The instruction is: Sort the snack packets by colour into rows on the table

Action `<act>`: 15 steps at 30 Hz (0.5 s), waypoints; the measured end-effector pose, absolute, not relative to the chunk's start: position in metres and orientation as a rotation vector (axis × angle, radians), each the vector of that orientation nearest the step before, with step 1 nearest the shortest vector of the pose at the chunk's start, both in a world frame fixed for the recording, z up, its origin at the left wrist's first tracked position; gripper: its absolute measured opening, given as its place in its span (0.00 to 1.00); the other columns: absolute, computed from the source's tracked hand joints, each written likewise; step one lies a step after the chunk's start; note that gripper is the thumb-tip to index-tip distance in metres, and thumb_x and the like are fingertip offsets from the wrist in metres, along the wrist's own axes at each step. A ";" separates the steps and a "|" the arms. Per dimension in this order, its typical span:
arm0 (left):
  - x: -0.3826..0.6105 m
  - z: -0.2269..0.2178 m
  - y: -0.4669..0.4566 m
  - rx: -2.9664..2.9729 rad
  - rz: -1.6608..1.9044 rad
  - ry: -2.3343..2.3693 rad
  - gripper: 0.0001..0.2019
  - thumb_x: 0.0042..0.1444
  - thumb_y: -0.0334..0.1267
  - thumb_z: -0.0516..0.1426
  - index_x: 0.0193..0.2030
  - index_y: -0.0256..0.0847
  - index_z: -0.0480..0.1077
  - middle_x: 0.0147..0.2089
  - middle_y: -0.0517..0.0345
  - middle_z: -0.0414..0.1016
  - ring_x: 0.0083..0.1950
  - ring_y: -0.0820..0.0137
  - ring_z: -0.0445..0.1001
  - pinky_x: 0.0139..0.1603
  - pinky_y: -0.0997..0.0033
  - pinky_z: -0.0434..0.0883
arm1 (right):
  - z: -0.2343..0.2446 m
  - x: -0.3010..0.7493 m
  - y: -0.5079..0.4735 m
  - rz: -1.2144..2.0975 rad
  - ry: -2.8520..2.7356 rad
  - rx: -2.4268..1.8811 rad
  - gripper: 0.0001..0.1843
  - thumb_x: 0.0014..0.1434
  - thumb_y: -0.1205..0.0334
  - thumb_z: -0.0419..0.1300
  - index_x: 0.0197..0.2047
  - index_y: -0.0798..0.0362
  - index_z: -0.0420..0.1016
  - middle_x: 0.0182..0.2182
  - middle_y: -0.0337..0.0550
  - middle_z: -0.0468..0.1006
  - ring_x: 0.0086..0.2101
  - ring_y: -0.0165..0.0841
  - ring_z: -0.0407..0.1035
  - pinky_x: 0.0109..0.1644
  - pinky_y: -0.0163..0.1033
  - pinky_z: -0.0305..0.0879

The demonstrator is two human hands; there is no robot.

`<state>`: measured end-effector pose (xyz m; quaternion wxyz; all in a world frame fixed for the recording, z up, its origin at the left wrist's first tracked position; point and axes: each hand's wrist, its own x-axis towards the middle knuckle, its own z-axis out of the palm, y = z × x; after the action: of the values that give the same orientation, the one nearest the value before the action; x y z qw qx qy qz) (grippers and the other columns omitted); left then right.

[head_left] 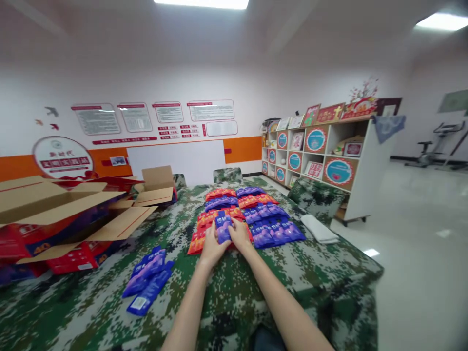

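Note:
Between my left hand [213,247] and my right hand [240,233] is a purple pouch [223,228] with pale lettering and round fruit-like shapes printed on it. Both hands are closed on its sides, thumbs toward the lower part. It is held over rows of red-orange pouches [196,239], which it partly hides. To the right of my right hand lie overlapping purple pouches [278,233], with further red and purple rows behind them. A loose pile of purple pouches [148,270] rests on the table left of my left forearm; one shows a white label.
Opened cardboard boxes [87,231] with raised flaps crowd the table's left side. A folded white cloth [320,229] lies near the right edge. The table has a camouflage cloth [292,282]. Camouflage-covered chairs [316,197] and a white shelf unit [360,180] stand beyond.

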<state>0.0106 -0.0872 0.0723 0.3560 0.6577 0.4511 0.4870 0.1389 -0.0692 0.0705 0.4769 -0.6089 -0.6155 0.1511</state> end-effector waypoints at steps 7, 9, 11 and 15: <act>0.124 0.057 -0.106 2.142 1.110 1.028 0.27 0.42 0.32 0.60 0.53 0.40 0.64 0.51 0.52 0.59 0.53 0.65 0.64 0.52 0.66 0.66 | 0.057 0.264 -0.112 0.154 -1.400 -1.658 0.24 0.54 0.62 0.47 0.52 0.59 0.69 0.33 0.45 0.76 0.32 0.34 0.68 0.40 0.35 0.62; 0.149 0.058 -0.111 2.225 1.073 1.061 0.26 0.42 0.34 0.61 0.52 0.41 0.65 0.50 0.53 0.61 0.53 0.64 0.63 0.54 0.65 0.63 | 0.052 0.290 -0.119 0.059 -1.401 -1.712 0.23 0.55 0.62 0.46 0.51 0.60 0.69 0.36 0.48 0.76 0.36 0.35 0.68 0.43 0.36 0.61; 0.168 0.060 -0.116 2.285 1.034 1.118 0.27 0.42 0.37 0.62 0.52 0.43 0.66 0.49 0.53 0.62 0.53 0.63 0.62 0.54 0.63 0.61 | 0.047 0.311 -0.123 -0.043 -1.429 -1.795 0.23 0.56 0.62 0.46 0.50 0.61 0.70 0.39 0.51 0.75 0.39 0.37 0.67 0.46 0.37 0.59; 0.191 0.058 -0.118 2.356 0.919 1.253 0.26 0.42 0.44 0.61 0.51 0.48 0.67 0.49 0.54 0.63 0.51 0.60 0.62 0.53 0.60 0.58 | 0.038 0.336 -0.123 -0.176 -1.504 -1.949 0.21 0.57 0.63 0.46 0.48 0.60 0.72 0.41 0.53 0.74 0.45 0.39 0.65 0.51 0.40 0.53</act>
<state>0.1905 -0.1185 0.0578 0.1589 0.8242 0.4383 0.3214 0.3358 -0.1228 0.0377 0.3304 -0.7453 -0.5751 -0.0675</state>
